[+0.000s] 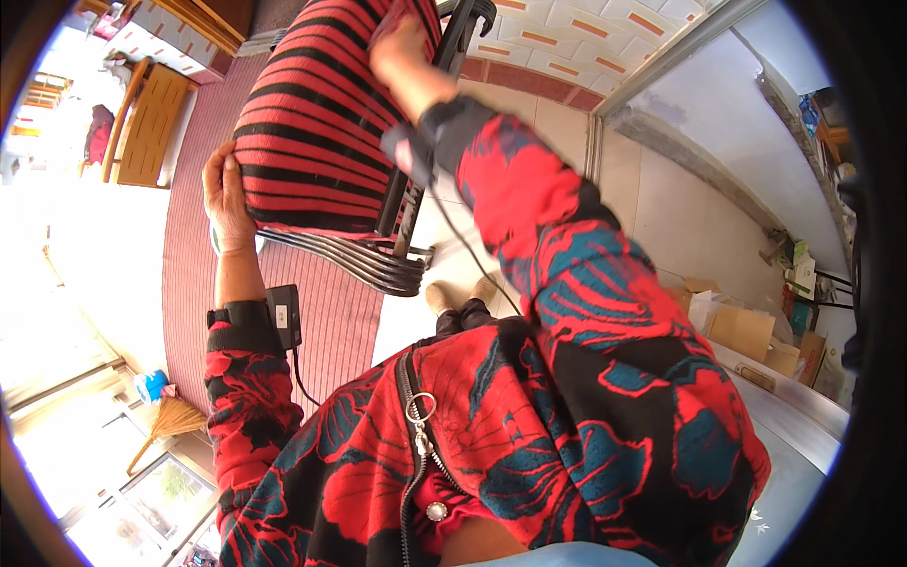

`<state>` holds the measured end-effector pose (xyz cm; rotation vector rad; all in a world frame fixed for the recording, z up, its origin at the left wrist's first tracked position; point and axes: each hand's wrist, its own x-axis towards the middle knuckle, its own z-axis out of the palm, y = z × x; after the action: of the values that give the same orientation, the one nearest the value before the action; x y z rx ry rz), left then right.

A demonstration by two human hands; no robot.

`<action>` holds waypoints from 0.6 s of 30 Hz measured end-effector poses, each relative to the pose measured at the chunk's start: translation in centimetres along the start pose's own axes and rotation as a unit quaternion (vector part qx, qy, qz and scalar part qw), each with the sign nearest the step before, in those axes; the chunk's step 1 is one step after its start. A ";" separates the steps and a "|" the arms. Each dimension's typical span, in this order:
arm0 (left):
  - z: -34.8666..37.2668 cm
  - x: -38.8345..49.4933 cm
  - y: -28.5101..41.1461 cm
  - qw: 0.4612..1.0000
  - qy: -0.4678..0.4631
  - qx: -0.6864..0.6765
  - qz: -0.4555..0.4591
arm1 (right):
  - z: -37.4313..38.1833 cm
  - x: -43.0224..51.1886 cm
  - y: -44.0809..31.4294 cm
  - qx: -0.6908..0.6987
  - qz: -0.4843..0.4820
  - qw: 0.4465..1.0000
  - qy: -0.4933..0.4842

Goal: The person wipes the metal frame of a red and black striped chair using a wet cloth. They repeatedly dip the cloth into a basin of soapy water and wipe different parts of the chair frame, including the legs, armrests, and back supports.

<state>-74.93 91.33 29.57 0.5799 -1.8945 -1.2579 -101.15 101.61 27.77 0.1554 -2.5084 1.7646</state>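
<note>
Before me is a padded chair with a red-and-black striped fabric cover [312, 142], on black metal tube frames [354, 262] that look like several nested together. My left hand [230, 195] grips the cover's left edge, its thumb on the near side and its fingers partly hidden. My right hand [404, 57] is over the far right part of the striped surface. It presses down a dark reddish cloth [393, 21], blurred and partly cut off by the picture's top edge. A black bar [407, 212] runs along the chair's right side.
A ribbed reddish mat [198, 262] lies on the tiled floor, left of the chair. Cardboard boxes [740, 329] stand at right, near a glass panel [716, 170]. A straw broom [173, 418] is at lower left. Cabled black boxes, one here [283, 315], hang by my wrists.
</note>
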 end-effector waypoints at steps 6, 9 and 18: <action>-1.7 0.8 -1.3 0.998 0.007 -0.038 -0.041 | 0.0 -22.0 4.5 0.078 -0.118 0.959 -0.243; -1.7 1.1 -1.5 0.999 0.011 -0.029 -0.031 | -0.7 -19.4 3.3 0.162 -0.005 0.926 -0.342; -1.5 1.0 -1.4 0.998 0.017 -0.026 -0.049 | -2.5 -3.7 -6.5 0.148 -0.121 0.972 -0.140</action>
<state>-74.35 89.23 28.93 0.6700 -1.8185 -1.3473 -96.63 101.90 34.26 0.7415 -2.2471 2.1208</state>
